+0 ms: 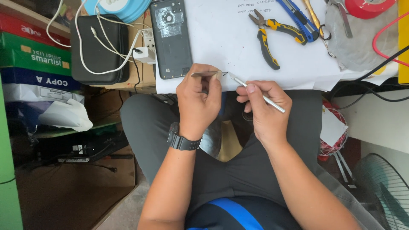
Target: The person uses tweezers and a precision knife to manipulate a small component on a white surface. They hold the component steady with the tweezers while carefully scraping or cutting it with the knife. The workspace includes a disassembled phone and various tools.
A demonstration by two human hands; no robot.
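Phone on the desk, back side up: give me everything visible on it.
The phone is a dark grey slab lying flat, rear face up, on the white sheet at the desk's near edge. It looks opened: no back cover, a camera module with shielding near its far end, a plain dark panel below. Nothing visibly touches it; the white charger plug sits just beside it, the left hand nearer the person.

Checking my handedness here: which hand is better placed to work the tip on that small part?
Right: the right hand holds the thin metal tool aimed at the small flat part pinched by the left hand.
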